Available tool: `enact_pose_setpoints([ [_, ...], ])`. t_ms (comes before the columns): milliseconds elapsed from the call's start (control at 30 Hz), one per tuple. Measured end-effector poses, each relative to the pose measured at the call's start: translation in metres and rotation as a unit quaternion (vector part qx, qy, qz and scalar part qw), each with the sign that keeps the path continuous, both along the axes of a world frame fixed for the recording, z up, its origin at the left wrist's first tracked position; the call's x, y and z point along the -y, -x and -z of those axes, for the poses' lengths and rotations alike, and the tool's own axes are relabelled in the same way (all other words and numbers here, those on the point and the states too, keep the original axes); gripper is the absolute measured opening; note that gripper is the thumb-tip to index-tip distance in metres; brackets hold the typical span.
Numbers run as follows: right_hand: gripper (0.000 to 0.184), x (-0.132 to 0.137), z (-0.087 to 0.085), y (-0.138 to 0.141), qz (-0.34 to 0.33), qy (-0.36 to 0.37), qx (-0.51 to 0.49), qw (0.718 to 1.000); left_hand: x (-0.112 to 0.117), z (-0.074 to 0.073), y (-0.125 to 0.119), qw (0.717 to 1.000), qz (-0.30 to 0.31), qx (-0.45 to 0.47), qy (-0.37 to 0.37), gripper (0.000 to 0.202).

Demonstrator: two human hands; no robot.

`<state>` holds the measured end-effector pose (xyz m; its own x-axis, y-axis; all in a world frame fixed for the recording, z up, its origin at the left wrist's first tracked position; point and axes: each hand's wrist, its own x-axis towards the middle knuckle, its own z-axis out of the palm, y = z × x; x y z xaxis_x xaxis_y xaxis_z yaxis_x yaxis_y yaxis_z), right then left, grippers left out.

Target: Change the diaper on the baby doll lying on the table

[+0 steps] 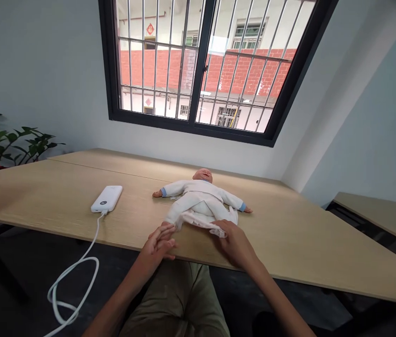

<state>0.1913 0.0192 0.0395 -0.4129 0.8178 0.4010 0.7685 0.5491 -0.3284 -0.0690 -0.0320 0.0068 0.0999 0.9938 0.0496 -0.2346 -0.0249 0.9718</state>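
Note:
A baby doll (201, 189) in a white outfit with blue cuffs lies on its back on the wooden table, head toward the window and arms spread wide. Its lower body points toward me, with one leg slanting to the left. At the end of that leg, my left hand (159, 241) is closed around the doll's foot, which is mostly hidden by the fingers. A thin white cloth (198, 220), apparently part of the clothing, lies bunched around the doll's legs. My right hand (233, 238) pinches the cloth's near right corner.
On the left of the table (299, 234) lies a white power bank (107, 198). Its white cable (94, 241) hangs over the front edge in loops. A leafy plant (8, 142) stands at far left, and a barred window (198, 65) is behind the table.

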Motion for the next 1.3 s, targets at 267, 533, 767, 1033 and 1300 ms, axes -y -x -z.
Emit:
enact_pose_setpoints([
  [267,0.032,-0.011,-0.013,-0.015,-0.004,-0.017,-0.134,0.991,-0.073,-0.024,-0.017,0.889,-0.087,-0.364,-0.264,0.054],
  [533,0.034,-0.05,-0.025,-0.024,-0.062,-0.05,-0.169,0.982,-0.145,-0.031,-0.036,0.884,0.001,-0.372,-0.282,0.095],
  [767,0.032,-0.06,-0.022,-0.026,-0.055,0.01,-0.245,0.968,-0.15,-0.016,-0.032,0.9,0.014,-0.342,-0.269,0.079],
  [1033,0.031,-0.059,-0.017,-0.03,-0.047,0.056,-0.313,0.947,-0.147,-0.025,-0.039,0.86,0.051,-0.343,-0.375,0.018],
  [1300,0.032,-0.067,-0.02,-0.033,-0.023,-0.006,-0.224,0.974,-0.138,-0.023,-0.043,0.878,0.052,-0.309,-0.361,0.018],
])
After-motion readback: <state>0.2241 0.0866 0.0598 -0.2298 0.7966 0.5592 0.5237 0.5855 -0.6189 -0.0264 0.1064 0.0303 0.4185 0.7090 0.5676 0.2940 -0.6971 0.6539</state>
